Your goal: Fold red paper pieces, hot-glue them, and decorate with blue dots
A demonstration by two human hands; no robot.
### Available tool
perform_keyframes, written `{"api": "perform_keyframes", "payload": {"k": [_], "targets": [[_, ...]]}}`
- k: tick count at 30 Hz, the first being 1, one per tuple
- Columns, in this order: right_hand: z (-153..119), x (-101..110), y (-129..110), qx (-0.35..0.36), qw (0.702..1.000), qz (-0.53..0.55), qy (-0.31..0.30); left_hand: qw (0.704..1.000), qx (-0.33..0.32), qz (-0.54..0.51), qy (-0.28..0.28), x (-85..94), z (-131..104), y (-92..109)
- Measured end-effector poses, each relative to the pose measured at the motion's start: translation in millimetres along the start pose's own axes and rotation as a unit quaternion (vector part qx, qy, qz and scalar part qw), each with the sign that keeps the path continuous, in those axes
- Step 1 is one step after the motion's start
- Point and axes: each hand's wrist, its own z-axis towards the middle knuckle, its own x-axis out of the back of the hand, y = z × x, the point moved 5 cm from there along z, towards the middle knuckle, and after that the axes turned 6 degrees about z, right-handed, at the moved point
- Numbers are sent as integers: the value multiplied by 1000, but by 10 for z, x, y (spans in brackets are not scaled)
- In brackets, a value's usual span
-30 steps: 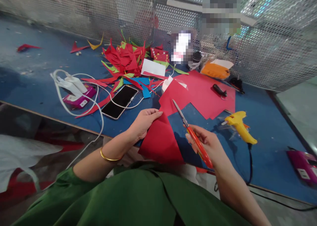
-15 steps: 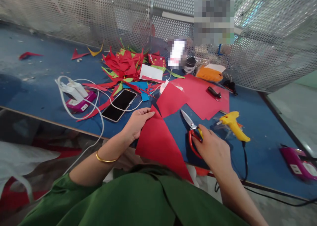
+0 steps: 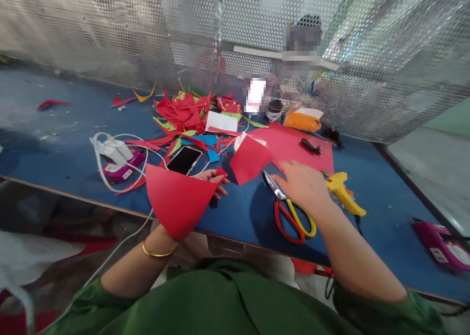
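Note:
My left hand (image 3: 210,179) pinches the narrow tip of a cut red paper piece (image 3: 178,198), which stands raised and hides part of the hand and wrist. My right hand (image 3: 303,183), somewhat blurred, hovers past the scissors with its thumb apart from the fingers and nothing visible in it. The scissors (image 3: 290,212), with one red and one yellow handle, lie on the blue table below it, blades slightly parted. A smaller red paper piece (image 3: 249,159) lies between my hands, overlapping a larger red sheet (image 3: 286,139).
Behind are paper scraps (image 3: 187,112) and a black phone (image 3: 183,159). White cables run from a purple power strip (image 3: 121,168) on the left. To the right lie a yellow glue gun (image 3: 345,193) and another purple strip (image 3: 440,244). A perforated metal screen (image 3: 198,36) stands at the back.
My right hand has let go of the scissors, which now lie on the table, and has moved up. My left hand has swung the red paper piece leftward over its wrist.

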Motion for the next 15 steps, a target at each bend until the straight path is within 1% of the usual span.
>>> {"api": "perform_keyframes", "payload": {"k": [1,2,3,4,6,7,9,11,13,15], "targets": [[190,15,-11,7,998,42,34,999,-16,18,33,2,-31,23],[385,-14,-17,14,995,86,38,997,-27,25,64,-7,-62,40],[573,-73,-12,12,991,128,24,994,-37,29,95,-19,-90,54],[742,-138,-3,10,990,143,9,991,-41,31,121,-35,-111,62],[995,-262,19,8,987,160,-9,988,-42,29,145,-72,-127,70],[1072,-314,30,9,986,166,-14,988,-42,26,145,-86,-124,73],[1135,-387,50,10,983,184,-15,990,-46,19,134,-97,-110,82],[1114,-406,79,12,978,209,-7,990,-58,20,126,-87,-102,96],[1066,-361,150,14,971,240,3,991,-63,22,116,-80,-97,94],[1040,-264,299,6,960,279,20,993,-52,4,108,-83,-87,58]]}}
